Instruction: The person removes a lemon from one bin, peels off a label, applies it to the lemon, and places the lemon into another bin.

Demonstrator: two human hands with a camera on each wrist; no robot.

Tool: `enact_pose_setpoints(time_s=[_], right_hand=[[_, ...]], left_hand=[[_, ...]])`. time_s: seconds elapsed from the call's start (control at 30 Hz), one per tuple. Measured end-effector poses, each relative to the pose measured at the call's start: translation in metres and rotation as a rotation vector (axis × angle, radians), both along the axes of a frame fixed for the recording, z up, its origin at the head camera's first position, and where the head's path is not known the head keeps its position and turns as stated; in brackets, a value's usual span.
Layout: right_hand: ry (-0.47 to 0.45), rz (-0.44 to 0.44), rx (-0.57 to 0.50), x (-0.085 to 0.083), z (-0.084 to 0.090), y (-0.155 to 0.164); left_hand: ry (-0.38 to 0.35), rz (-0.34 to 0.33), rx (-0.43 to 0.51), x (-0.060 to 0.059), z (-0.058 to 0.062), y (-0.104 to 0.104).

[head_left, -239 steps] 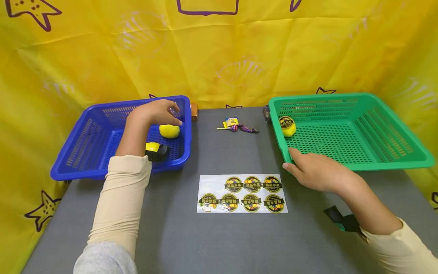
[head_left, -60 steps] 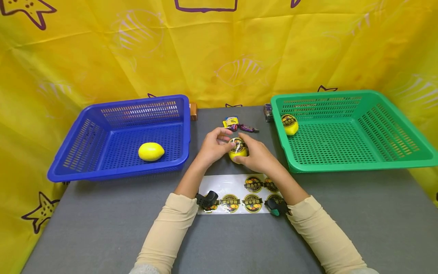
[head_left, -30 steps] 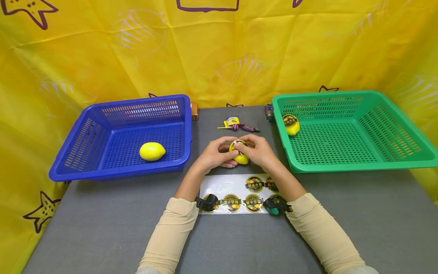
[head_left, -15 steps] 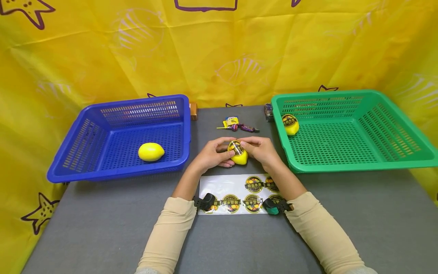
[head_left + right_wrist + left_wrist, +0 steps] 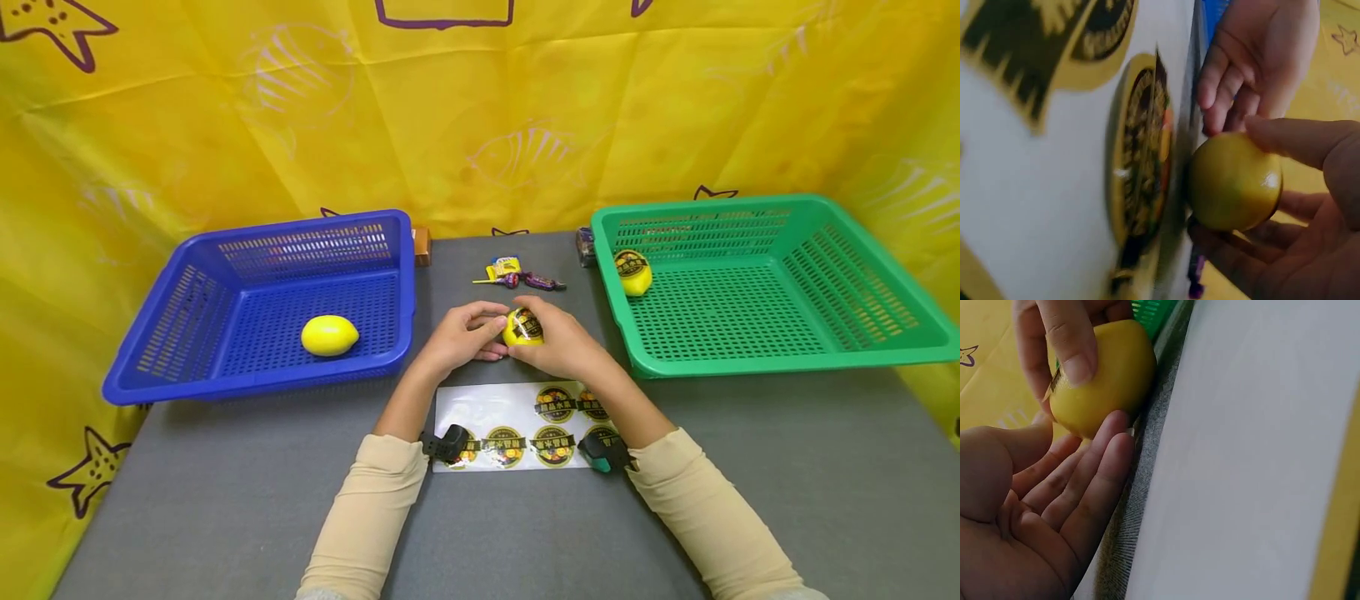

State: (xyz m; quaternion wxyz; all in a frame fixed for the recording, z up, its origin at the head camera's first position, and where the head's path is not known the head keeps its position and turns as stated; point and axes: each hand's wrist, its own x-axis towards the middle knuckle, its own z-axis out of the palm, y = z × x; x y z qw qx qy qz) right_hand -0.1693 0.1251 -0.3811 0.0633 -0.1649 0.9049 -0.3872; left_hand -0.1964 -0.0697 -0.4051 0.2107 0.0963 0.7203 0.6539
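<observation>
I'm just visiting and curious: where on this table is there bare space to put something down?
Bare grey table lies in front of the blue basket, and below the green basket. It is crowded mid-table: hands, lemon, sticker sheet, candies.

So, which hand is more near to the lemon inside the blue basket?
Left. The left hand is on the side toward the lemon in the blue basket; the right hand is farther right, holding the stickered lemon.

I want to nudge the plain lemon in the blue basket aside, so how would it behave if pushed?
The lemon is rounded with tapered ends, so it would probably roll or wobble rather than slide. Its glossy skin looks smooth, perhaps slippery. The blue basket has raised walls that would likely stop it.
</observation>
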Motion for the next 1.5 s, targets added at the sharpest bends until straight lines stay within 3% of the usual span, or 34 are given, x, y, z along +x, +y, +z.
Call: enact_pose_setpoints(time_s=[0.17,0.27,0.4,0.5,0.63,0.77,0.93,1.07,1.23,1.5], right_hand=[[0.100,-0.049,0.177,0.008,0.007,-0.007],[0.155,-0.052,0.229,0.019,0.024,-0.006],[0.221,-0.015,0.154,0.035,0.063,0.005],[0.218,0.007,0.069,0.041,0.090,0.022],[0.160,-0.047,0.056,0.034,0.116,0.052],[0.079,-0.125,0.136,0.003,0.129,0.088],[0.012,-0.152,0.375,-0.049,0.121,0.138],[-0.143,-0.125,0.477,-0.076,0.099,0.162],[-0.323,-0.101,0.471,-0.090,0.075,0.169],[-0.394,-0.168,0.399,-0.094,0.062,0.166]], left_hand=[[0.005,-0.006,-0.028,0.001,-0.001,-0.001],[0.006,0.014,-0.059,0.001,-0.003,-0.003],[0.002,0.050,-0.092,0.001,-0.005,-0.005],[0.003,0.065,-0.103,0.001,-0.007,-0.006],[0.000,0.073,-0.108,0.000,-0.009,-0.005],[-0.002,0.086,-0.102,0.000,-0.012,-0.005],[-0.008,0.099,-0.109,0.000,-0.013,-0.003],[-0.013,0.099,-0.111,-0.001,-0.013,-0.001],[-0.009,0.084,-0.111,-0.001,-0.013,0.000],[0.020,0.044,-0.134,-0.002,-0.009,0.002]])
